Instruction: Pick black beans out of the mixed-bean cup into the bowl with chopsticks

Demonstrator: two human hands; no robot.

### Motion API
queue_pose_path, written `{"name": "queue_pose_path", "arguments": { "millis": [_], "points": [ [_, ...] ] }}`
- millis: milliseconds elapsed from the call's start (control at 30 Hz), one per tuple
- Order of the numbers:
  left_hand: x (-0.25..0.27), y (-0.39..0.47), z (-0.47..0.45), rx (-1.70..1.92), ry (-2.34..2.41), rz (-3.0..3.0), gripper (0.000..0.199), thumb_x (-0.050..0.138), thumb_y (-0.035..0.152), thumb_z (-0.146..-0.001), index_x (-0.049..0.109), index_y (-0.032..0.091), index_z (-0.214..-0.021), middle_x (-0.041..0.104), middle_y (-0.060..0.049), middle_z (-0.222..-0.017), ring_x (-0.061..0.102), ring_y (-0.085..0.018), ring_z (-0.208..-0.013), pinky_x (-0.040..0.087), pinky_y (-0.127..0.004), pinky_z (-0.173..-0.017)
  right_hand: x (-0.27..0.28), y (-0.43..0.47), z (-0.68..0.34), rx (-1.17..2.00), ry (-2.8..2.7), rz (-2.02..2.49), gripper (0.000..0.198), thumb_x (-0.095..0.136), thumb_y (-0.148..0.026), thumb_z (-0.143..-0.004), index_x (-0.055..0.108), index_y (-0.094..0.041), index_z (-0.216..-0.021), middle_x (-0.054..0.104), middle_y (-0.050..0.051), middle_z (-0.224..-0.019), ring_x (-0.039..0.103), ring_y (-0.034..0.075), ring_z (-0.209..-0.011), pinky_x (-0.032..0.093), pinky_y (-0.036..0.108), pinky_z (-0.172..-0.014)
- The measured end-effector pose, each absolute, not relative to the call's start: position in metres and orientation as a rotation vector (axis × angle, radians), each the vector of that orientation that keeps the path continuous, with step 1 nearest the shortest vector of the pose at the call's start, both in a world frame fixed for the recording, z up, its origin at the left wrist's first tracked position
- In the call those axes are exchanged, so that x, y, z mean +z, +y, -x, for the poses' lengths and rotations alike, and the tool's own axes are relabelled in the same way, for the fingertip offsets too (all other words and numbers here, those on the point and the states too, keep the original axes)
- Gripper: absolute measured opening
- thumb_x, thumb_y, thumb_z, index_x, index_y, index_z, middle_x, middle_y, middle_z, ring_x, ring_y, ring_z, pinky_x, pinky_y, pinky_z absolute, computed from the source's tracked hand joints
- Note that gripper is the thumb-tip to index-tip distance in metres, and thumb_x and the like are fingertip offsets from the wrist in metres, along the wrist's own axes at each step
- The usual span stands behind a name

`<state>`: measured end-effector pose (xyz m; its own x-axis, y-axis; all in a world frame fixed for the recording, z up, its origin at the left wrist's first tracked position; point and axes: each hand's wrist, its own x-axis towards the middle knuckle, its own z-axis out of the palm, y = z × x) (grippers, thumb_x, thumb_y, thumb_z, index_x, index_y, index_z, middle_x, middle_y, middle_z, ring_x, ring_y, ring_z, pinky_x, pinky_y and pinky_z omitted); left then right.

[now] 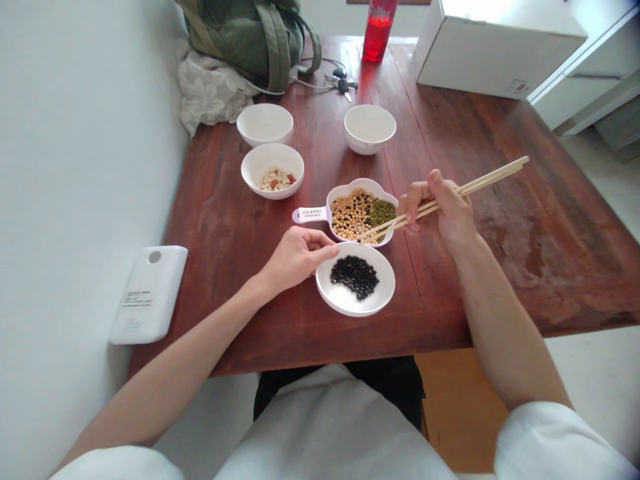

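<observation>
My right hand (445, 207) grips a pair of wooden chopsticks (493, 176), their tips pointing left and down. A small dark bean (359, 241) shows at the tips, just over the edge between two dishes. My left hand (301, 258) pinches the left rim of a white bowl (345, 303), which holds a patch of black beans (356, 277). Right behind it sits a flower-shaped dish (361, 182) with a labelled lilac handle (313, 214). Yellow soybeans (353, 210) mixed with some dark ones fill most of it, with green mung beans (383, 213) on its right side.
A white bowl with pale and reddish pieces (250, 175) stands left, another white bowl (265, 115) behind it. A third bowl (370, 137) is farther right. At the back are a green backpack (235, 47), keys (344, 85), a red bottle (379, 37) and a white box (480, 57).
</observation>
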<state>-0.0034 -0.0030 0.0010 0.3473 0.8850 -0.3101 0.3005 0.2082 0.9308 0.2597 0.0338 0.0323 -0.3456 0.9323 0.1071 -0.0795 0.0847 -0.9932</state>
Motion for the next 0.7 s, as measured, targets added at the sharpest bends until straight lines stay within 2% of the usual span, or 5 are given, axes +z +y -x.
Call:
{"name": "queue_pose_path", "arguments": {
  "millis": [233,700],
  "points": [
    [0.001,-0.003,0.004,0.588,1.195,-1.359,0.025,0.074,0.037,-0.082,0.075,0.012,-0.079,0.065,-0.001,-0.058,0.048,-0.007,-0.045,0.031,-0.016,-0.041,0.032,0.030,-0.259,1.386,-1.508,0.997,0.068,0.038,-0.080,-0.089,0.052,-0.023,-0.054,0.044,0.001,-0.043,0.042,0.013,-0.038,0.035,0.031,-0.040],
    [0.000,-0.003,0.004,0.588,1.191,-1.378,0.027,0.074,0.038,-0.082,0.076,0.011,-0.081,0.067,-0.002,-0.060,0.048,-0.007,-0.047,0.031,-0.017,-0.043,0.021,0.028,-0.253,1.554,-1.588,0.874,0.063,0.044,-0.066,-0.096,0.064,-0.019,-0.059,0.052,0.002,-0.050,0.046,0.011,-0.043,0.032,0.028,-0.044]
  ]
}}
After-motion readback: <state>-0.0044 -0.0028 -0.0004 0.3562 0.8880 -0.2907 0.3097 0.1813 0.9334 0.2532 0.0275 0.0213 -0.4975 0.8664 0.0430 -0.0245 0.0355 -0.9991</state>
